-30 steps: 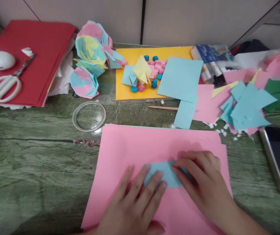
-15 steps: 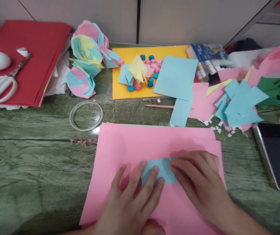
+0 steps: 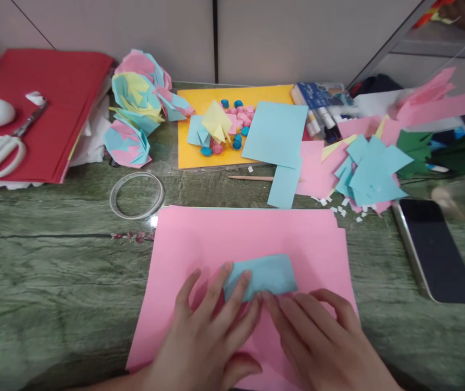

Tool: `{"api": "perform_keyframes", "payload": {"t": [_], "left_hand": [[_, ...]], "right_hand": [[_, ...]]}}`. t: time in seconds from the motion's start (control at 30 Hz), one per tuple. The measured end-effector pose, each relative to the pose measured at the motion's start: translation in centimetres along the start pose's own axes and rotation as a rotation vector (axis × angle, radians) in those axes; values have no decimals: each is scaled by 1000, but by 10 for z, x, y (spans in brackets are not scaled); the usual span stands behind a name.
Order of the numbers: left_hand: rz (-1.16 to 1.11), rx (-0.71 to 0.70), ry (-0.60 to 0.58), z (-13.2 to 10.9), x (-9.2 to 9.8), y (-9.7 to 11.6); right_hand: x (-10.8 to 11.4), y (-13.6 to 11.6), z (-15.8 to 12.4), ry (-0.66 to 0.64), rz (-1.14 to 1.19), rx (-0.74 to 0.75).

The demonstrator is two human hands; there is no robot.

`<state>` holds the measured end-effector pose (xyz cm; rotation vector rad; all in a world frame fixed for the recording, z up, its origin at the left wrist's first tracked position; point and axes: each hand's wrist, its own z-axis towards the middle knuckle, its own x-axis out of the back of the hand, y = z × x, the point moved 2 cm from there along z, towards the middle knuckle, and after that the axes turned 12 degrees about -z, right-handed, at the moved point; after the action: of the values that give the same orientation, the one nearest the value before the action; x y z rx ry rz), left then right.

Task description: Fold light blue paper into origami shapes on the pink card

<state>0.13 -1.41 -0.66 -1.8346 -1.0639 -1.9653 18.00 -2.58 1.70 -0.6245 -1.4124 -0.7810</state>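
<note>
A small light blue piece of paper [image 3: 271,271], seemingly folded into a rectangle, lies on a stack of pink paper sheets [image 3: 216,228]. My left hand [image 3: 211,326] is spread out, and its fingertips press on the left part of the blue paper. Along the lower edge of that paper, my right hand [image 3: 313,331] has its fingers drawn together, with the tips touching the edge near my left fingers. Whether my right fingertips pinch the edge or crease it from above is hard to see.
Behind the pink stack lie a tape roll [image 3: 137,195], a wooden stick [image 3: 250,178], loose blue sheets [image 3: 275,133] and an orange sheet [image 3: 189,157]. Folded paper flowers [image 3: 128,144] and scissors [image 3: 2,152] on red paper [image 3: 61,70] stand left. A phone [image 3: 435,250] and blue cut pieces [image 3: 378,168] lie right.
My right hand has moved from the right end of the blue paper down to its lower edge. My left hand stays spread on the paper. The whole view has shifted slightly.
</note>
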Motion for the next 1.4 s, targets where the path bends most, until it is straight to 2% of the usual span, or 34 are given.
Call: {"api": "perform_keyframes", "payload": {"t": [0.27,0.5,0.7,0.77,0.87,1.07,1.4], "left_hand": [[-6,-7,6,1,1,0],[-2,1,11,0,0,1],[19,8,25,2,0,1],[19,10,29,2,0,2],[15,16,34,2,0,3],[-20,-2,38,2,3,3],[-179,-159,74,-4,23,-20]], "right_hand": [[-2,-1,1,60,-24,-35],[7,6,-9,-83,-140,-156],[14,12,-12,-58,-205,-202],[13,9,-10,0,-186,-183],[8,0,-5,70,-89,-73],[1,-8,-3,12,-132,-96],[4,-5,-2,28,-110,-102]]}}
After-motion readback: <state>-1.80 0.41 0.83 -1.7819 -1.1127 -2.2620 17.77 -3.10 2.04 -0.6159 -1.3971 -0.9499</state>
